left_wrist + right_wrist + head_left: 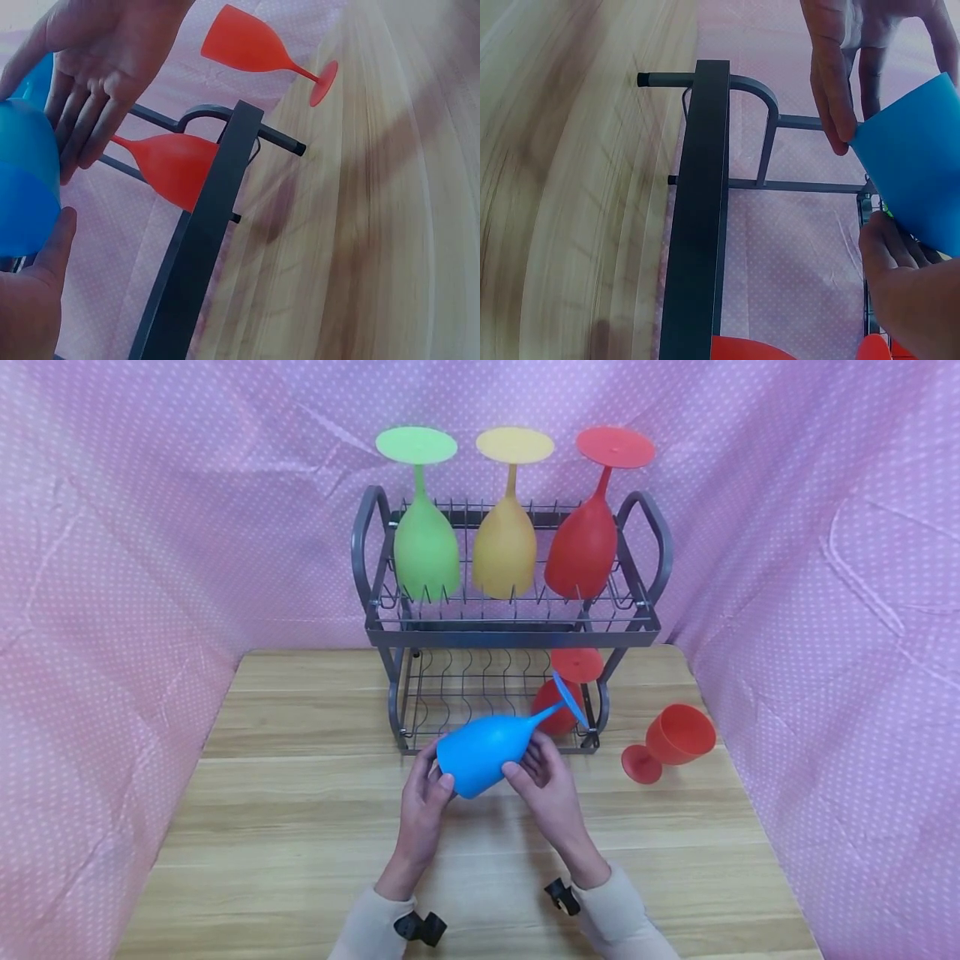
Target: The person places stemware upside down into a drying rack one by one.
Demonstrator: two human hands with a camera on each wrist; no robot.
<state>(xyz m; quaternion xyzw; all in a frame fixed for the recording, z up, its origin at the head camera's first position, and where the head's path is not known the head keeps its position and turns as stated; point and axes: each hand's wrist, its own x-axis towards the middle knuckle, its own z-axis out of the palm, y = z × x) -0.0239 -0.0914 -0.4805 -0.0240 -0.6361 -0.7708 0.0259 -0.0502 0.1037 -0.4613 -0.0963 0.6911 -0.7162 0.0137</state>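
Observation:
A blue plastic goblet [483, 752] is held tilted on its side in front of the rack, its mouth toward the left and its foot up to the right. My left hand [422, 817] grips the bowl near the rim, thumb in front. On the other side, my right hand [551, 797] holds the bowl close to the stem, its thumb on the near face and the fingers behind. The left wrist view shows the blue bowl [26, 180] between both hands. Seen from the right wrist, the rim end of the bowl [915, 157] lies between the fingers.
A two-tier dark metal rack [517, 637] stands behind the hands. Upside down on its top tier are green [426, 547], yellow [504, 547] and red [583, 547] goblets. Another red goblet [577, 664] is inverted below. One more red goblet [678, 735] stands upright on the wooden table [285, 827].

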